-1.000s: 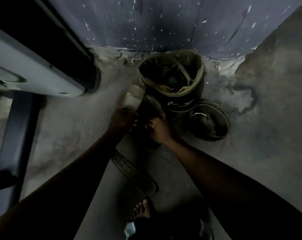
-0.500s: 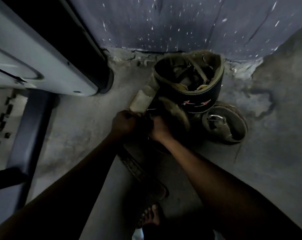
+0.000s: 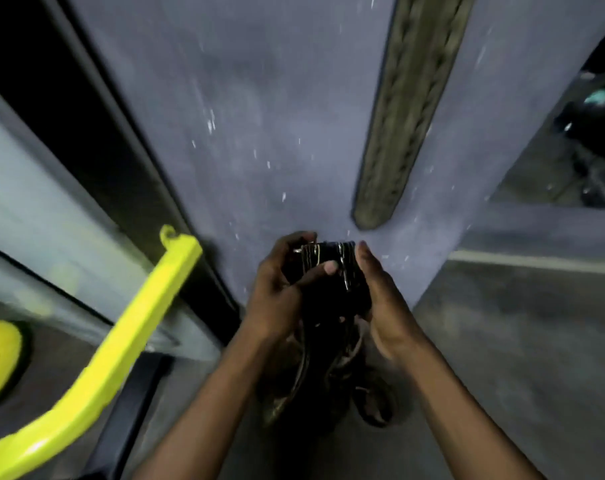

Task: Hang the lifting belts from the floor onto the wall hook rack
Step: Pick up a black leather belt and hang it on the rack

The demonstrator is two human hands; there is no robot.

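Observation:
A dark lifting belt point(image 3: 329, 271) with a metal buckle is held up in front of the blue wall point(image 3: 259, 116), its tail hanging down toward the floor. My left hand point(image 3: 280, 289) grips its left side, thumb across the front. My right hand point(image 3: 380, 292) holds its right side. A second belt point(image 3: 408, 109) hangs flat on the wall above, running up out of view. More belts point(image 3: 374, 400) lie dim on the floor below my hands. The hook rack is not visible.
A bright yellow machine bar point(image 3: 121, 341) slants across the lower left, with a grey frame point(image 3: 34, 209) behind it. The wall ends in a corner at the right, beside grey floor point(image 3: 519, 341) and dark equipment point(image 3: 592, 143).
I have risen from the floor pile, lifting one belt up in both hands to wall height. The view has swung from the floor to the wall.

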